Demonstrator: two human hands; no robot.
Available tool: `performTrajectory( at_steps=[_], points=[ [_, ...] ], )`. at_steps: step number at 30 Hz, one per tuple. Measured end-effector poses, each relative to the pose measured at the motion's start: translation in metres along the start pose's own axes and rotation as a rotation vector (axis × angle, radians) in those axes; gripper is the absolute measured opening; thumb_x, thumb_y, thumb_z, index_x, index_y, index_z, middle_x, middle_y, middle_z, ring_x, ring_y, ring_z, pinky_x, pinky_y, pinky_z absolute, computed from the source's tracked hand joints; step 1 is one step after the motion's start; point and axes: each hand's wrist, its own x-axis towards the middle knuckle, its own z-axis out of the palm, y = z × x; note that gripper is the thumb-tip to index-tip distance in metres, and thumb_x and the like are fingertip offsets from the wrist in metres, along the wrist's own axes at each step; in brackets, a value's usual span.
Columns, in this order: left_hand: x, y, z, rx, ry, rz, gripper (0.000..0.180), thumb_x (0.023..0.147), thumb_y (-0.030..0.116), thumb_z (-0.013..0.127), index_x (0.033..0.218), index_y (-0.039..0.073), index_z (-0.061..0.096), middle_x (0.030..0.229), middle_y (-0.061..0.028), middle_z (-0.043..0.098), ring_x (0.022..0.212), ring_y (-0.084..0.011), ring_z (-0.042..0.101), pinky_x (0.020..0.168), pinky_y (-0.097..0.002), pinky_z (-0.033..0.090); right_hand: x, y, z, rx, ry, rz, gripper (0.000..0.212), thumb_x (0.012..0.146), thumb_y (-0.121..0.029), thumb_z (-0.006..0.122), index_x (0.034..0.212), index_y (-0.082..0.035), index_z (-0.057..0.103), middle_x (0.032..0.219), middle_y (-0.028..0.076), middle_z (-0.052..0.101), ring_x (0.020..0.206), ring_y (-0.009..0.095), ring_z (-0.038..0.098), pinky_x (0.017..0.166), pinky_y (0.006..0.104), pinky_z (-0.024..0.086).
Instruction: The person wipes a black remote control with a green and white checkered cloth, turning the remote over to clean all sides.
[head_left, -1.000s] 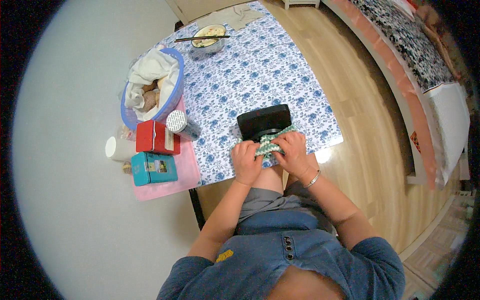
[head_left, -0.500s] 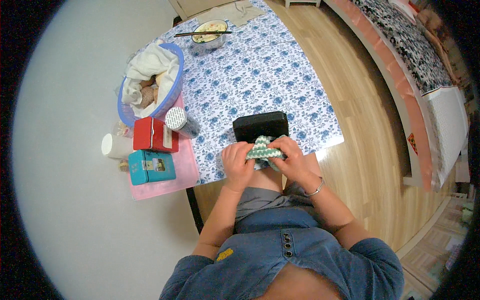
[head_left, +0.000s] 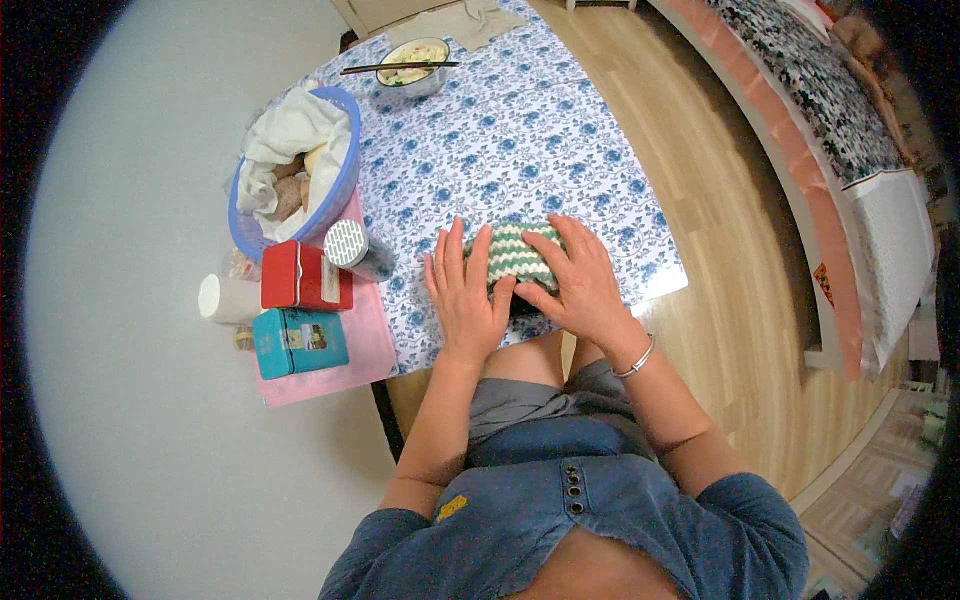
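A second ago the hands pinch a small folded bundle in front of a black case; now both lie flat, palms down and fingers spread, on a green-and-white striped cloth [head_left: 517, 255] that covers the spot where the case stood. The case itself is no longer visible, probably under the cloth, though the view does not settle that. The camera has also tipped, so the table sits higher and larger in view.

The left hand [head_left: 467, 295] presses the cloth's left end and the right hand [head_left: 578, 285] its right end; the hands are a little apart, thumbs nearly meeting at the cloth's near edge. Neither is closed around anything.

The cloth lies near the front edge of the table [head_left: 560, 130], just above the person's knees. To its right a short strip of blue-flowered tablecloth runs to the corner, then wooden floor. Beyond it a wide stretch of tabletop lies bare up to a bowl with chopsticks [head_left: 413, 66]. To the left stand a striped-lid jar [head_left: 352, 248], a red tin [head_left: 303, 277], a teal tin [head_left: 298, 341] and a blue basket [head_left: 295, 170], near but not touching the left hand.

The cloth looks knitted, with wavy green and white bands, and domes up slightly between the hands.
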Motion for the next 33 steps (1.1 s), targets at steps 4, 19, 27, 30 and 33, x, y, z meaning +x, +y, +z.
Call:
performTrajectory(
  at_steps=[4,19,27,30,33],
  points=[
    [-0.001,-0.007,0.006,-0.13,0.114,0.015,0.041,0.088,0.033,0.05,0.12,0.007,0.049,0.129,-0.0144,0.041,0.118,-0.0322,0.038,0.098,-0.0461,0.027,0.005,-0.001,0.006,-0.016,-0.009,0.046,0.049,0.073,-0.028,0.066,0.117,-0.013,0.052,0.124,0.021,0.043,0.115,0.038,0.04,0.096,0.0464,0.033],
    [0.015,-0.028,-0.003,-0.409,-0.115,-0.057,0.022,0.086,0.016,0.054,0.102,0.003,0.06,0.105,-0.014,0.059,0.101,-0.0303,0.052,0.087,-0.0382,0.04,0.009,0.009,-0.022,0.214,-0.194,0.115,0.054,0.076,-0.025,0.066,0.125,-0.012,0.048,0.131,0.022,0.038,0.12,0.038,0.038,0.098,0.0424,0.034],
    [0.023,-0.045,-0.002,-0.373,-0.054,-0.143,0.012,0.084,0.011,0.056,0.09,0.002,0.06,0.09,-0.012,0.06,0.083,-0.0263,0.054,0.073,-0.0354,0.043,0.012,0.02,0.018,0.38,-0.009,0.276,0.03,0.089,-0.026,0.049,0.108,-0.005,0.057,0.11,0.018,0.053,0.107,0.034,0.046,0.092,0.0404,0.037],
    [0.008,-0.056,0.005,-0.343,0.015,-0.322,0.016,0.083,0.013,0.059,0.094,0.001,0.056,0.087,-0.0102,0.057,0.077,-0.0231,0.052,0.07,-0.0334,0.043,0.011,0.024,0.025,0.436,0.05,0.273,0.026,0.09,-0.024,0.048,0.102,-0.005,0.059,0.101,0.014,0.056,0.1,0.031,0.05,0.087,0.0388,0.038],
    [-0.015,-0.048,0.007,-0.521,0.008,-0.554,0.033,0.082,0.017,0.063,0.106,0.001,0.048,0.089,-0.0088,0.053,0.075,-0.0183,0.049,0.069,-0.0302,0.043,0.008,0.023,0.03,0.463,0.12,0.291,0.023,0.089,-0.021,0.049,0.099,-0.004,0.06,0.097,0.013,0.058,0.096,0.03,0.051,0.085,0.0371,0.039]
  ],
)
